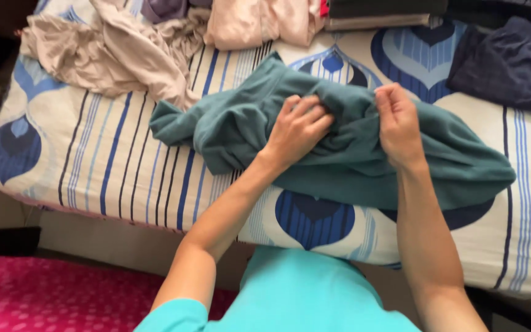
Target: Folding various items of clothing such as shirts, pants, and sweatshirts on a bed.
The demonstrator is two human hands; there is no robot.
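Hands (296, 126) bunch soft teal garment (351, 160)

The teal garment (339, 154) is bunched up so you can't tell what kind of clothing it is, and it covers a chunk of the bed (93, 154). Left hand (296, 132) fingertips are curled into the fabric, out of sight; same with the right hand (397, 123). Beyond the garment, the pink clothes (259, 21) and dark folded pile (511, 61) get cut off by the frame edge.
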